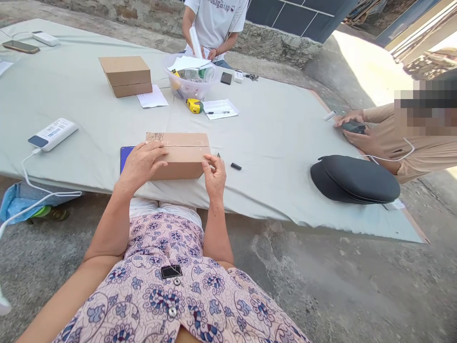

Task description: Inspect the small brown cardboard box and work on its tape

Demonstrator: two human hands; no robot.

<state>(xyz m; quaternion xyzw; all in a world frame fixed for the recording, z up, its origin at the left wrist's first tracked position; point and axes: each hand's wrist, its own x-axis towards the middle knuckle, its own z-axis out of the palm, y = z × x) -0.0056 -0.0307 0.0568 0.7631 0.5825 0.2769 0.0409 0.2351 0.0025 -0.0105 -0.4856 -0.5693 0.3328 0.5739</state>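
A closed cardboard box (182,155) sits in front of me at the near edge of the table, with dark scribbles on its top left corner. My left hand (143,162) grips its left end, fingers over the top and thumb at the front edge. At the right end, my right hand (214,176) has its fingers curled and its thumb against the box's corner. The small dark tip of a pen (219,155) shows just behind the right hand; whether the hand touches it is hidden. A black pen cap (236,166) lies to the right. A blue flat object (125,155) is partly covered by my left hand.
Across the covered table (267,133) are another cardboard box (126,76), a plastic basket (189,85), a yellow tape measure (194,105), a written sheet (223,109), a white power bank (53,135) and a black case (355,178). Two other people sit at the table.
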